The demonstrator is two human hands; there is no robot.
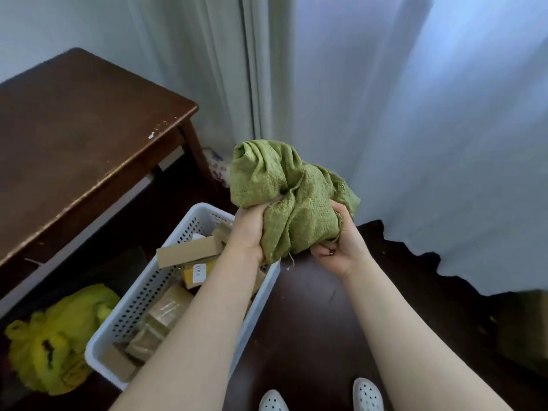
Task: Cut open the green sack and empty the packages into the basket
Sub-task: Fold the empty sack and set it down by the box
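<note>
The green woven sack (284, 191) is crumpled into a loose bundle held in the air above the far right corner of the white perforated basket (142, 292). My left hand (249, 229) grips its lower left side. Gripping the lower right side is my right hand (341, 244), fingers curled into the fabric. Several cardboard packages (189, 253) lie inside the basket; one yellow box with a white label (197, 272) sits among them. My left forearm hides part of the basket's contents.
A dark wooden table (74, 137) stands to the left. A yellow-green sack (56, 339) lies on the dark floor under it, beside the basket. Pale curtains (385, 114) hang ahead and to the right. My white shoes (366, 396) show at the bottom.
</note>
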